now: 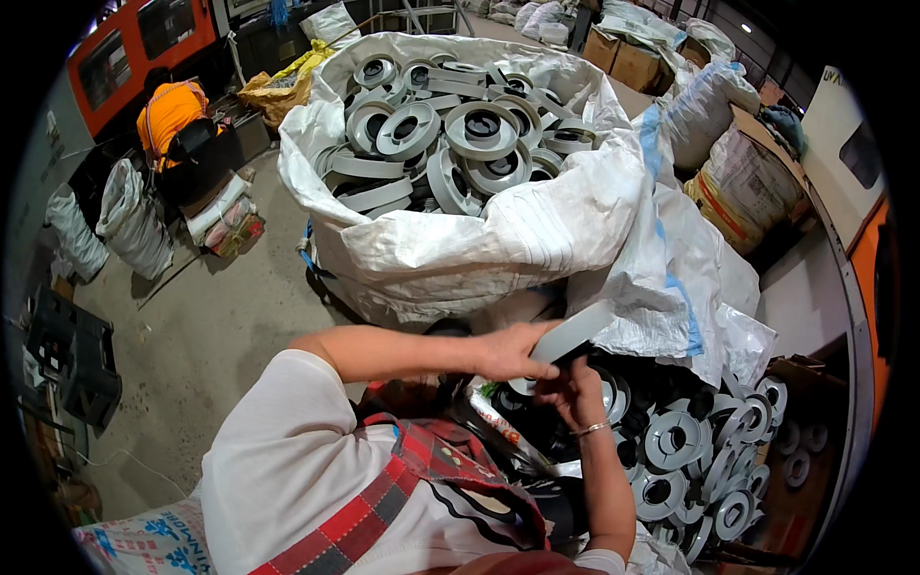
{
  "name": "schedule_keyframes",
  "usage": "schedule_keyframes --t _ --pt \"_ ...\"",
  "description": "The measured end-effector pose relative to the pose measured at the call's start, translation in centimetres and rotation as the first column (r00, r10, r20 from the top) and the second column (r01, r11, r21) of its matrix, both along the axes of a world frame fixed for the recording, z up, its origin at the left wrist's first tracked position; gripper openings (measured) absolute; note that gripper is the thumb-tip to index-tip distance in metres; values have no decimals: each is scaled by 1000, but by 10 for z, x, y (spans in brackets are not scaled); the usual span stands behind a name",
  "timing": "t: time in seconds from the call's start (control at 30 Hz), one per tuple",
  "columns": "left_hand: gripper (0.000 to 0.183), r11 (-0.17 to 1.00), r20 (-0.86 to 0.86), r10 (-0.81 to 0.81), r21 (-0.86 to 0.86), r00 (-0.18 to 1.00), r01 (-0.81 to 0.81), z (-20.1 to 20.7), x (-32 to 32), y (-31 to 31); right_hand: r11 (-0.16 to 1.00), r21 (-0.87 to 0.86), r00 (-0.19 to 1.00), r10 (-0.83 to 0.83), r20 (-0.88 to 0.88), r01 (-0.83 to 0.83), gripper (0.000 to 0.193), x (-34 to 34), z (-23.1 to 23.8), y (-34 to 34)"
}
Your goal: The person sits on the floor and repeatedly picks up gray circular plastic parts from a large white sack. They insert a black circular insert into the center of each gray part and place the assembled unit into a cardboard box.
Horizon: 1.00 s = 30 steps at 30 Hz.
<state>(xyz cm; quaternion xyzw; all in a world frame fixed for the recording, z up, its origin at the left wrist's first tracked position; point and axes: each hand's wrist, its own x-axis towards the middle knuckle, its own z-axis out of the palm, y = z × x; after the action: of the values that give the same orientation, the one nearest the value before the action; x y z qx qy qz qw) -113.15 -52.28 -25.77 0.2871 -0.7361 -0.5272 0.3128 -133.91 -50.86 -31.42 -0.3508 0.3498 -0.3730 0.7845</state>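
A grey plastic ring (577, 329), seen edge-on and tilted, is held up in front of my body. My left hand (513, 351) grips it from the left, with the thumb along its lower edge. Bent fingers of my right hand (572, 391) close on the ring's lower side, close to the left fingertips; a bracelet circles that wrist. The ring's far face, and part of the right fingers' grip, are hidden. Below and to the right lies a heap of similar grey rings (674, 441) with dark centres.
A big white woven sack (422, 264) full of grey rings (409, 131) stands just ahead. White plastic sheeting (671, 278) drapes over its right side. Left are a black crate (72, 355), white sacks (134, 220) and a person in orange (172, 120). Cardboard boxes (628, 62) sit far right.
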Motion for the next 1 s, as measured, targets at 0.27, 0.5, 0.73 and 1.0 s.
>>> schedule_keyframes --t 0.27,0.5,0.73,1.0 --pt "102 31 -396 630 -847 668 -531 91 20 -89 877 -182 -124 -262 -957 -444 77 -74 -106 -66" --pt "62 180 -337 611 -822 716 -540 12 -12 -89 854 -98 -31 -132 -991 -510 77 -84 -171 -59" --pt "21 707 895 7 -320 446 630 -174 -77 -49 807 25 -193 -112 -975 -591 48 -85 -177 -58" --pt "16 346 861 293 -500 415 794 -293 -64 -88 889 -310 -44 -344 -938 -338 21 -130 -189 -70"
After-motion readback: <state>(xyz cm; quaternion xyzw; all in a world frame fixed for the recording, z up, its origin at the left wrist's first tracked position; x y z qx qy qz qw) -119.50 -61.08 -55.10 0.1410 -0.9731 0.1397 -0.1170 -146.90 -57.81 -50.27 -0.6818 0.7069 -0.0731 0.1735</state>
